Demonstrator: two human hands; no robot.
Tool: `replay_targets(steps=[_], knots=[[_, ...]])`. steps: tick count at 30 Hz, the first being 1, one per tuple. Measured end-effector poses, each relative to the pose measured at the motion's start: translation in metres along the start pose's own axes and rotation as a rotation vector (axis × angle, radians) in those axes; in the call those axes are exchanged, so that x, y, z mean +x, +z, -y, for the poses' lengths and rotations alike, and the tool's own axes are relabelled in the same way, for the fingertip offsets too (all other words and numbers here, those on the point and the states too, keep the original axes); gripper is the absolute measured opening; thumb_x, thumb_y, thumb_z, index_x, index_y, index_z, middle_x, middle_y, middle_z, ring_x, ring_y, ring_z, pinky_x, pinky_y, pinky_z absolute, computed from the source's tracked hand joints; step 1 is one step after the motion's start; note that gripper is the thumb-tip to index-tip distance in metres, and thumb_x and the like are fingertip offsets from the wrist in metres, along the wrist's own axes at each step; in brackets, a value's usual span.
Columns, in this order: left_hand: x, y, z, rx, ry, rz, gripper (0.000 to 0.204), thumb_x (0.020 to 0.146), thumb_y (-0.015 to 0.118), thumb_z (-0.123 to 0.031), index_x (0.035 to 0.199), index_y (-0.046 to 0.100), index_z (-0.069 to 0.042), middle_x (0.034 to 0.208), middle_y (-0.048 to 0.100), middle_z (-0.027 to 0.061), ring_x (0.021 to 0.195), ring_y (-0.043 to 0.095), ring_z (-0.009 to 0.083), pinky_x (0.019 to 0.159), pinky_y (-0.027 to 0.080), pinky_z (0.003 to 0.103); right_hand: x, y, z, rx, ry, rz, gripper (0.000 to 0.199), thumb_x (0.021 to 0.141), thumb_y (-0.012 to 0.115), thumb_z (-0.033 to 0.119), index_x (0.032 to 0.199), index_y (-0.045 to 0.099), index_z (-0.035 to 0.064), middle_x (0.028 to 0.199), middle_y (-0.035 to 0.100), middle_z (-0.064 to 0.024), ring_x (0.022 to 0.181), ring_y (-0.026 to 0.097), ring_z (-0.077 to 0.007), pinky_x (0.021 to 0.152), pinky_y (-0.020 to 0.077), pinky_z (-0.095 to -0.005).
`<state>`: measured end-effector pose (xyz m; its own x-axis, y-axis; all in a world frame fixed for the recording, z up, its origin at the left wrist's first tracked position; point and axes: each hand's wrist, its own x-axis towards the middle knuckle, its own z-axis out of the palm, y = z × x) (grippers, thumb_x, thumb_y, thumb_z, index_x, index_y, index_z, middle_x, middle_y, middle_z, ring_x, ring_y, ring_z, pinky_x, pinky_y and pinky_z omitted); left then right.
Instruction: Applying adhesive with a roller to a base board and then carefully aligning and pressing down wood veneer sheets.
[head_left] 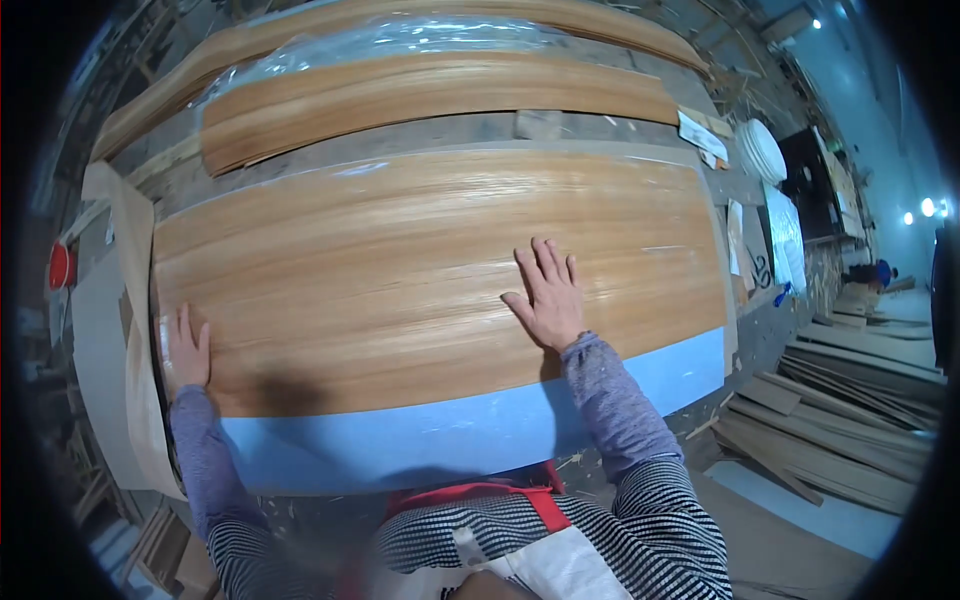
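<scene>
A wood-grain veneer sheet [400, 290] lay over a blue sheet [450, 437] toward the bench's [440, 130] near edge. Left hand [187, 355] at its left end, right hand [553, 306] right of centre, both rested flat, fingers extended, gripping nothing, apparently steadying it.

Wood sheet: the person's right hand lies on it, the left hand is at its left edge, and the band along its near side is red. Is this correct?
Not quite: the band along the near side is blue, not red, as the head view shows. The right hand does lie on the wood sheet, and the left hand is at its left edge.
</scene>
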<state>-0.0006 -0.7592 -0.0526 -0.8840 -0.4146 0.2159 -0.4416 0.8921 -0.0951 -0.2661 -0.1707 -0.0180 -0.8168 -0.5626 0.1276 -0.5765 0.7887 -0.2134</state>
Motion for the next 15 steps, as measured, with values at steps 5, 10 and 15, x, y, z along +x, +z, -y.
replay_targets(steps=[5, 10, 15], knots=[[0.016, -0.024, -0.132, -0.243, -0.253, 0.165, 0.064, 0.090, 0.061, -0.039, 0.141, 0.040, -0.006, 0.145, 0.036, 0.0255, 0.134, 0.034, 0.0417, 0.112, 0.027, 0.049, -0.030, -0.032, -0.137, -0.020, 0.118, -0.091, 0.068, 0.084, 0.061, 0.050, 0.139, 0.045, 0.0136, 0.146, 0.040, -0.0141, 0.137, 0.034, -0.0337, 0.112, 0.0205, -0.0551], [0.049, -0.047, -0.367, -0.283, 0.149, 0.054, 0.064, 0.086, 0.066, -0.039, 0.137, 0.046, -0.005, 0.142, 0.041, 0.0242, 0.131, 0.039, 0.0408, 0.108, 0.034, 0.046, -0.046, -0.071, -0.268, -0.124, 0.212, -0.113, 0.067, 0.083, 0.062, 0.050, 0.136, 0.048, 0.0114, 0.141, 0.044, -0.0147, 0.133, 0.038, -0.0340, 0.109, 0.0241, -0.0560], [0.086, -0.076, -0.599, -0.244, 0.237, 0.138, 0.069, 0.083, 0.063, -0.054, 0.141, 0.046, -0.021, 0.152, 0.030, 0.0187, 0.140, 0.025, 0.0412, 0.107, 0.021, 0.065, -0.046, -0.094, -0.368, -0.151, 0.407, -0.147, 0.069, 0.082, 0.064, 0.049, 0.135, 0.047, 0.0081, 0.140, 0.045, -0.0155, 0.133, 0.038, -0.0340, 0.107, 0.0257, -0.0574]])
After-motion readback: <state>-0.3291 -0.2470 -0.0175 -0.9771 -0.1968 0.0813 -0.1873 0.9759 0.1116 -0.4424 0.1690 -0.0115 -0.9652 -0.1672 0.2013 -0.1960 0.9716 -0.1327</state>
